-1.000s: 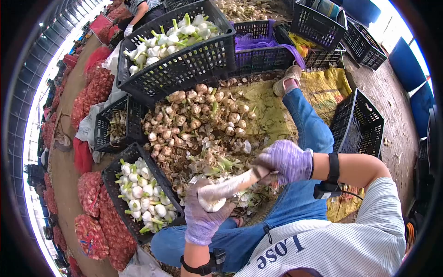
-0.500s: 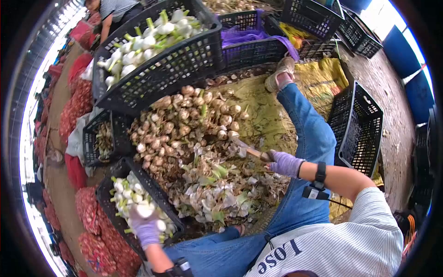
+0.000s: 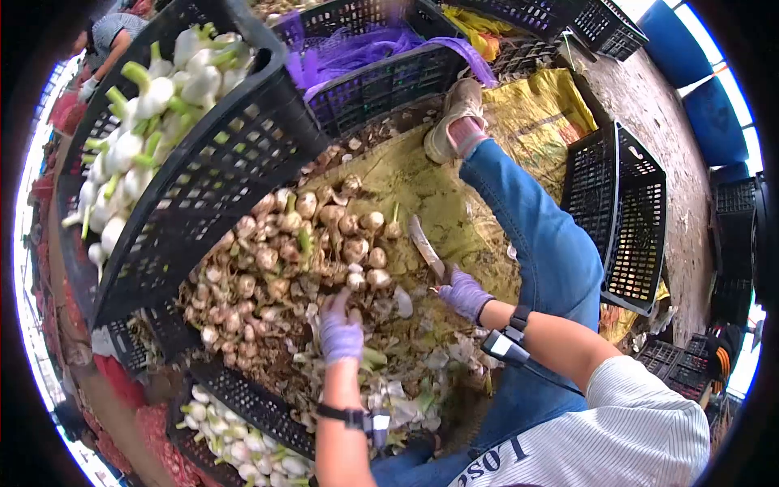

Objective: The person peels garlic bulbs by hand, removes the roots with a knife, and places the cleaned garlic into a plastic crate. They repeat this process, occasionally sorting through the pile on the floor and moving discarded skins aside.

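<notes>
My left hand (image 3: 341, 331), in a purple glove, reaches over the near edge of a pile of soil-stained garlic bulbs (image 3: 276, 260). Its fingers are apart and I see nothing held in them; a bulb lies just beyond the fingertips. My right hand (image 3: 466, 297), also gloved, grips a knife (image 3: 423, 245) by its handle. The blade points up and away over the yellow sheet (image 3: 479, 195). Loose garlic skins (image 3: 406, 398) lie below and between both hands.
A black crate of trimmed white garlic (image 3: 203, 183) rises at upper left; another crate holds white bulbs (image 3: 243, 446) at lower left. Purple netting (image 3: 365, 57) hangs over a crate behind. More black crates (image 3: 637, 219) stand right. A co-worker (image 3: 114, 40) is at far upper left.
My left hand has left the lower-left crate, where it had a white garlic bulb, and moved to the unpeeled pile. The knife now points more upright. The whole view has shifted.
</notes>
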{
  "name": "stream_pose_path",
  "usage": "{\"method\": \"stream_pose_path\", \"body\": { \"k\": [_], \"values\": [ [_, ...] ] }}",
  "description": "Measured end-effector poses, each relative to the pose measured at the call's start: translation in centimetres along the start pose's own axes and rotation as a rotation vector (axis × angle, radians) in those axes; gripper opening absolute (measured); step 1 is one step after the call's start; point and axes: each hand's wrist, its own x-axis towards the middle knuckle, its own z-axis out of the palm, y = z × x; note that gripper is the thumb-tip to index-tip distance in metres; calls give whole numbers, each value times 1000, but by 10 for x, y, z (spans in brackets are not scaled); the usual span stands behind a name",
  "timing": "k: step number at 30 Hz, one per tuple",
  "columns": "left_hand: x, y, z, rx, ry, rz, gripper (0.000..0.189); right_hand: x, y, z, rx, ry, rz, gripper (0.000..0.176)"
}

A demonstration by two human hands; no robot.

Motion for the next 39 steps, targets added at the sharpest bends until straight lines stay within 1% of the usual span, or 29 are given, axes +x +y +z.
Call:
{"method": "stream_pose_path", "body": {
  "k": [2, 3, 4, 6, 7, 8, 9, 10, 11, 12, 13, 14, 16, 17, 18, 19, 20, 22, 24, 26, 27, 28, 30, 31, 34, 35, 37, 38, 39],
  "values": [
    [40, -6, 43, 160, -44, 42, 51, 25, 3, 5, 49, 66, -74, 53],
    [80, -56, 89, -107, -126, -236, 53, 29, -7, -1, 127, 97, -119, 56],
    [101, -36, 91, -339, -97, -717, 56, 38, -10, -2, 129, 98, -112, 56],
    [74, -7, 70, 564, -181, -124, 61, 50, -13, -4, 12, 239, -96, 61],
    [68, -13, 69, 568, -179, -121, 61, 50, -18, -11, -24, 202, -32, 61],
    [58, -21, 64, 510, -39, 25, 61, 40, -20, -14, -17, 203, -34, 61],
    [50, -26, 59, 450, 103, 168, 60, 26, -23, -17, 63, 194, -139, 58],
    [39, -15, 46, 456, 111, 167, 60, 14, -24, -17, 142, 185, -246, 56],
    [20, -6, 32, 51, 111, 49, 59, 9, -10, 0, 435, 120, -418, 46],
    [-4, 7, 15, -355, 106, -75, 58, -27, -36, -21, 538, -153, -406, 38],
    [-29, 22, -1, -639, 166, -105, 59, -51, -38, -17, 578, -342, -333, 36],
    [-49, 15, -5, -836, 220, -45, 65, -73, -40, -12, 611, -529, -268, 35],
    [-102, 43, -30, -1201, 189, -44, 70, -115, -56, -13, 354, -622, -384, 40],
    [-123, 40, -32, -1106, 232, 49, 72, -124, -42, 10, 543, -537, -570, 49],
    [-143, 38, -33, -1010, 273, 140, 73, -136, -41, 21, 655, -491, -576, 48],
    [-168, 53, -43, -897, 309, 166, 72, -152, -50, 15, 806, -560, -593, 48],
    [-186, 58, -42, -899, 319, 170, 72, -168, -60, 5, 953, -627, -608, 49],
    [-216, 60, -39, -1079, 348, 253, 72, -196, -73, -11, 983, -690, -552, 47],
    [-231, 56, -38, -987, 368, 324, 71, -212, -76, -11, 1006, -749, -498, 46],
    [-245, 58, -37, -721, 559, 558, 66, -222, -77, -4, 897, -644, -518, 41],
    [-252, 59, -37, -575, 653, 667, 65, -227, -80, -4, 868, -623, -451, 42],
    [-258, 61, -37, -574, 667, 671, 65, -230, -80, -4, 860, -628, -463, 42],
    [-269, 64, -35, -635, 608, 652, 65, -232, -77, -5, 726, -512, -616, 41],
    [-271, 64, -35, -635, 617, 654, 65, -234, -76, -7, 749, -583, -560, 44],
    [-274, 64, -33, -693, 631, 721, 64, -242, -78, -23, 656, -645, -574, 48],
    [-276, 62, -31, -694, 632, 723, 64, -239, -74, -28, 619, -716, -544, 51],
    [-281, 59, -27, -1348, 247, 256, 68, -233, -66, -22, 646, -716, -566, 48],
    [-281, 61, -24, -1349, 247, 257, 68, -231, -63, -19, 676, -717, -586, 46],
    [-281, 67, -23, -1227, 386, 380, 56, -233, -64, -23, 676, -718, -585, 46]
  ]
}}
